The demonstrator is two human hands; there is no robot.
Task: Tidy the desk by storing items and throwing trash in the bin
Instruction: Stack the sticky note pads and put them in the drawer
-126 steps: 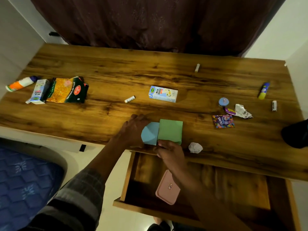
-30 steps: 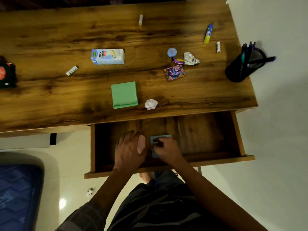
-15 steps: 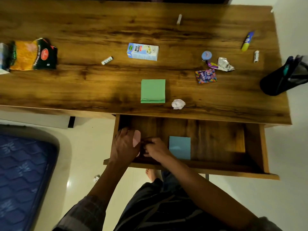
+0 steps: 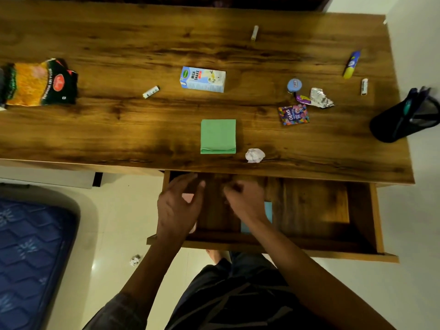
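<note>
Drawer (image 4: 314, 210) under the desk (image 4: 119, 129) is pulled out, and both hands are inside it. Left hand (image 4: 177, 208) has its fingers spread loose over a pink thing (image 4: 188, 197), holding nothing. Right hand (image 4: 245, 201) has curled fingers; I cannot tell if it holds anything. A blue pad (image 4: 267, 209) peeks out beside it. Green pad (image 4: 218, 136) and paper ball (image 4: 254, 155) sit on the desk.

head view | above the desk (image 4: 119, 129), facing steeply down | near (open drawer (image 4: 309, 206) at centre)
</note>
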